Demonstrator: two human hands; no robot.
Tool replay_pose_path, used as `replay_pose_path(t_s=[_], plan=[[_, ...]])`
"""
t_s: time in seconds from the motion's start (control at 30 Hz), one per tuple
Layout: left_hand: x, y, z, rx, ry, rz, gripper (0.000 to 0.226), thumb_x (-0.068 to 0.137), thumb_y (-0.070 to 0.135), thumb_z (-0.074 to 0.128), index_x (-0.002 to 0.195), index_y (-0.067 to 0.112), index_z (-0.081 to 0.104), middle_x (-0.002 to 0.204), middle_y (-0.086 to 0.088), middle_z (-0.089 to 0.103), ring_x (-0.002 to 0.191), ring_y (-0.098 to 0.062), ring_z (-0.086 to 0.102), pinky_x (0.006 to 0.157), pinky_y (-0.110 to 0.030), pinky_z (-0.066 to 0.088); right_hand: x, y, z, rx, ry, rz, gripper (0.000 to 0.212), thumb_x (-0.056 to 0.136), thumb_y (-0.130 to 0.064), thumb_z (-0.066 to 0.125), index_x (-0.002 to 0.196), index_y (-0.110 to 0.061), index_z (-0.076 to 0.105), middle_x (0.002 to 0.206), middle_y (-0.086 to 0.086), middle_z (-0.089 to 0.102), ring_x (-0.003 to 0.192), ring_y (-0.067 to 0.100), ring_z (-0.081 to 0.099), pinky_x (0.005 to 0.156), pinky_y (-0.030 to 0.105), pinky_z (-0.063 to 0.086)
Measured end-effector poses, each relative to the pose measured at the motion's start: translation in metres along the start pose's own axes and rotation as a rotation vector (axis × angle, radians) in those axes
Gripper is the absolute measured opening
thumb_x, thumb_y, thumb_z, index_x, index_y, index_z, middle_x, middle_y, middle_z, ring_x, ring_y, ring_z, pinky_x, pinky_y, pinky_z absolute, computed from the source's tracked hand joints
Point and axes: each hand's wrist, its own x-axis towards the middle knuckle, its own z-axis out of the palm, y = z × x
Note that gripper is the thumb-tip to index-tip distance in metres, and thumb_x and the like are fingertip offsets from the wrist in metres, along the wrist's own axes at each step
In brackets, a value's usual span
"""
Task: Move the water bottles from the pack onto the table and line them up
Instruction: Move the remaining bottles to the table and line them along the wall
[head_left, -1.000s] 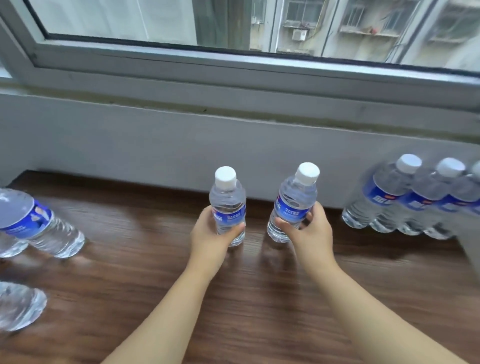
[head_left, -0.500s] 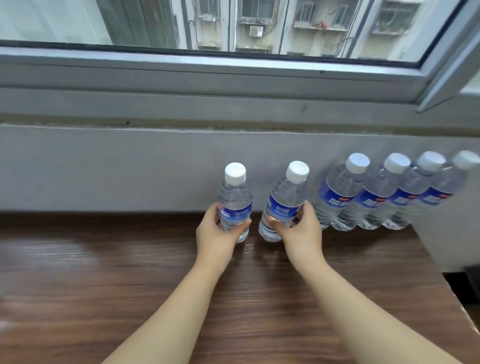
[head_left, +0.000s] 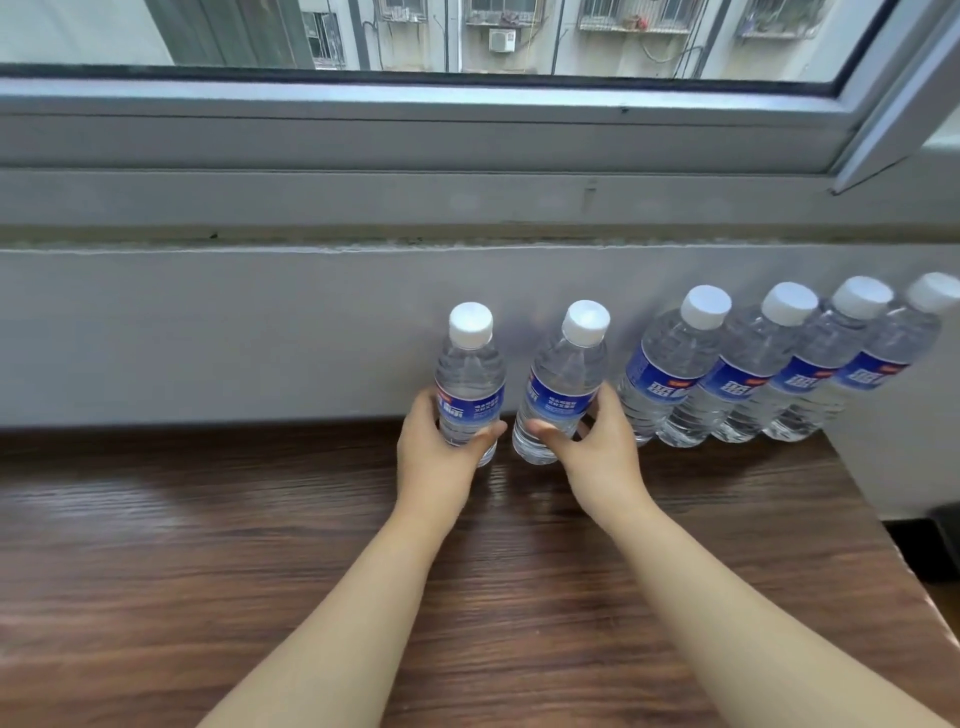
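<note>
My left hand (head_left: 441, 457) grips a clear water bottle (head_left: 470, 379) with a white cap and blue label, standing on the brown wooden table (head_left: 260, 571) near the wall. My right hand (head_left: 597, 447) grips a second bottle (head_left: 563, 384) just to its right, its base at the table. Right of that, several identical bottles (head_left: 748, 369) stand in a row along the wall, the nearest one (head_left: 667, 374) close to the bottle in my right hand. The pack is out of view.
A grey wall (head_left: 260, 332) and window sill (head_left: 363, 208) run directly behind the bottles. The table's right edge (head_left: 893, 540) drops off beyond the row's end. Bare wood lies to the left and in front of my hands.
Both hands carried their bottles rightward and toward the wall, closing the gap to the row. The view turned right, so the loose bottles at the left are out of frame.
</note>
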Motion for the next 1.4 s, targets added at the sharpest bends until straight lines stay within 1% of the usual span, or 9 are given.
replay_pose_path(t_s=[0.17, 0.33, 0.57, 0.67, 0.83, 0.97, 1.17, 1.3, 1.4], plan=[[0.006, -0.001, -0.017, 0.016, -0.186, -0.026, 0.057, 0.074, 0.01, 0.079, 0.122, 0.024, 0.052, 0.117, 0.013, 0.06, 0.103, 0.009, 0.055, 0.087, -0.011, 0.042, 0.004, 0.005, -0.002, -0.049, -0.017, -0.016, 0.06, 0.069, -0.018, 0.084, 0.12, -0.024, 0.053, 0.122, 0.0, 0.058, 0.115, 0.013, 0.056, 0.104, 0.036, 0.045], [0.01, -0.001, -0.016, 0.054, -0.134, -0.051, 0.054, 0.069, 0.011, 0.083, 0.11, 0.022, 0.05, 0.107, 0.012, 0.061, 0.105, -0.005, 0.057, 0.094, -0.028, 0.047, 0.005, 0.002, -0.008, -0.005, -0.074, 0.02, 0.075, 0.074, -0.013, 0.082, 0.135, -0.024, 0.039, 0.133, -0.01, 0.054, 0.124, 0.008, 0.051, 0.106, 0.03, 0.041], [0.006, 0.001, -0.003, 0.092, -0.029, -0.058, 0.058, 0.064, 0.022, 0.087, 0.105, 0.022, 0.046, 0.097, 0.015, 0.058, 0.081, 0.014, 0.05, 0.069, -0.01, 0.039, 0.002, 0.006, -0.008, -0.049, -0.091, -0.011, 0.075, 0.077, -0.018, 0.079, 0.138, -0.023, 0.037, 0.137, -0.008, 0.051, 0.128, 0.008, 0.046, 0.111, 0.033, 0.038], [0.006, -0.003, 0.001, 0.134, -0.005, -0.017, 0.063, 0.06, 0.032, 0.088, 0.107, 0.028, 0.046, 0.111, 0.008, 0.061, 0.095, -0.002, 0.058, 0.082, -0.025, 0.047, 0.001, 0.005, 0.001, 0.014, -0.021, -0.005, 0.083, 0.066, -0.019, 0.087, 0.133, -0.022, 0.04, 0.13, -0.008, 0.053, 0.119, 0.007, 0.051, 0.1, 0.024, 0.041], [0.008, -0.01, -0.005, 0.179, -0.08, 0.046, 0.058, 0.061, 0.028, 0.085, 0.111, 0.027, 0.056, 0.115, 0.003, 0.063, 0.108, -0.012, 0.059, 0.097, -0.041, 0.049, 0.006, 0.003, 0.007, -0.034, 0.081, -0.007, 0.081, 0.064, -0.02, 0.089, 0.127, -0.019, 0.038, 0.127, -0.005, 0.051, 0.117, 0.014, 0.054, 0.1, 0.031, 0.046], [0.01, -0.012, -0.007, 0.106, -0.111, -0.026, 0.056, 0.066, 0.018, 0.085, 0.11, 0.025, 0.05, 0.112, 0.008, 0.064, 0.101, -0.003, 0.059, 0.097, -0.037, 0.05, 0.007, 0.002, -0.002, -0.056, -0.023, 0.001, 0.075, 0.071, -0.019, 0.084, 0.131, -0.018, 0.038, 0.132, -0.004, 0.052, 0.119, 0.01, 0.05, 0.097, 0.024, 0.039], [0.009, -0.007, -0.004, 0.098, -0.093, -0.032, 0.058, 0.067, 0.019, 0.086, 0.11, 0.024, 0.048, 0.112, 0.007, 0.062, 0.099, -0.004, 0.056, 0.088, -0.025, 0.044, 0.01, -0.001, -0.018, -0.148, -0.235, -0.039, 0.066, 0.083, -0.02, 0.073, 0.139, -0.025, 0.038, 0.134, -0.013, 0.049, 0.128, 0.006, 0.042, 0.11, 0.03, 0.034], [0.007, -0.006, -0.003, 0.097, -0.065, -0.02, 0.06, 0.065, 0.02, 0.086, 0.111, 0.025, 0.048, 0.109, 0.011, 0.061, 0.094, 0.003, 0.054, 0.081, -0.015, 0.041, 0.005, 0.0, -0.007, -0.055, -0.146, -0.001, 0.078, 0.07, -0.02, 0.085, 0.134, -0.021, 0.041, 0.124, -0.015, 0.054, 0.118, 0.004, 0.05, 0.096, 0.017, 0.04], [0.006, -0.006, 0.0, 0.096, -0.042, -0.012, 0.059, 0.064, 0.018, 0.087, 0.108, 0.025, 0.049, 0.105, 0.013, 0.061, 0.091, 0.005, 0.054, 0.081, -0.018, 0.042, 0.005, 0.002, 0.003, -0.079, -0.031, -0.009, 0.082, 0.062, -0.017, 0.089, 0.128, -0.016, 0.041, 0.123, -0.006, 0.055, 0.111, 0.007, 0.053, 0.095, 0.024, 0.043]])
